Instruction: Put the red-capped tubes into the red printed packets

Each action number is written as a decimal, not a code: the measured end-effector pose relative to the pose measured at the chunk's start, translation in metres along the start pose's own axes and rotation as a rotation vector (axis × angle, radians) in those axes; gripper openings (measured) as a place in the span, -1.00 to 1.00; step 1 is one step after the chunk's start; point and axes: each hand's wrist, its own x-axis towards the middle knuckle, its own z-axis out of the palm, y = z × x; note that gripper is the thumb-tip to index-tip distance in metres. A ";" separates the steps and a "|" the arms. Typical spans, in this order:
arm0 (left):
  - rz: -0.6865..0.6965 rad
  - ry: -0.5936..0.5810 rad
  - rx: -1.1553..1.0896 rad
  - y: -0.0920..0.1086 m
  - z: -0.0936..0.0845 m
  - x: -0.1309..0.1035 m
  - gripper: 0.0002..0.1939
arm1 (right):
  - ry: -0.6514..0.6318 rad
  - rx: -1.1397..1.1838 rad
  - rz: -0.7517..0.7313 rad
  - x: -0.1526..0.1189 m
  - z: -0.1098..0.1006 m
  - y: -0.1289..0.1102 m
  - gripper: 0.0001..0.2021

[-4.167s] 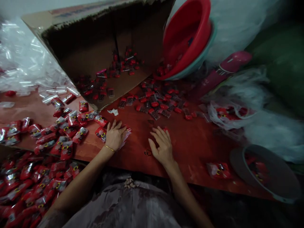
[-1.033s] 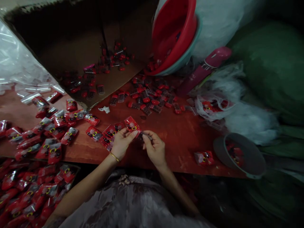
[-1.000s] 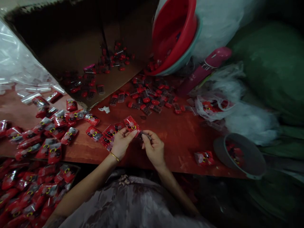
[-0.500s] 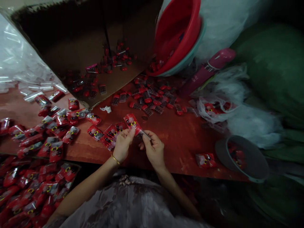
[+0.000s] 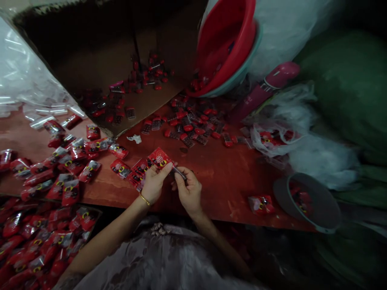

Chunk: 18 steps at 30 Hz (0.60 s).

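Note:
My left hand [image 5: 155,183] pinches a red printed packet [image 5: 159,157] between thumb and fingers, above the red table [image 5: 229,177]. Close on its right, my right hand [image 5: 188,188] is closed round a small dark container [image 5: 180,173] at the packet's lower right end. Whether the container's tip is inside the packet is too small to tell. Several flat red packets [image 5: 139,169] lie just left of my left hand. Beyond both hands, small red-capped containers [image 5: 193,127] are spread in a loose pile.
A cardboard box [image 5: 169,94] lies open at the back, beside a tilted red basin [image 5: 223,48]. Filled red packets [image 5: 71,163] cover the left side. At right are a pink bottle [image 5: 263,90], plastic bags [image 5: 320,157], a grey bowl [image 5: 314,205] and one packet [image 5: 261,204].
Both hands have shifted slightly left. The held packet has turned and moved left and a little down, showing more of its printed face. The dark container shows more clearly at my right fingers.

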 end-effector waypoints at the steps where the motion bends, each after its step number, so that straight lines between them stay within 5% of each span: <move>1: -0.005 -0.026 0.007 0.001 0.000 0.000 -0.66 | -0.006 0.040 0.026 0.001 0.001 -0.001 -0.80; 7: -0.087 -0.108 0.043 0.010 -0.002 0.003 -0.65 | -0.093 0.378 0.179 0.007 0.007 0.001 -0.77; 11: -0.070 -0.022 -0.065 0.014 -0.004 0.002 -0.68 | -0.204 0.255 0.133 0.004 0.001 0.001 -0.75; 18: -0.076 -0.135 -0.002 0.002 -0.008 -0.009 -0.66 | -0.137 0.201 0.144 0.007 0.003 -0.003 -0.77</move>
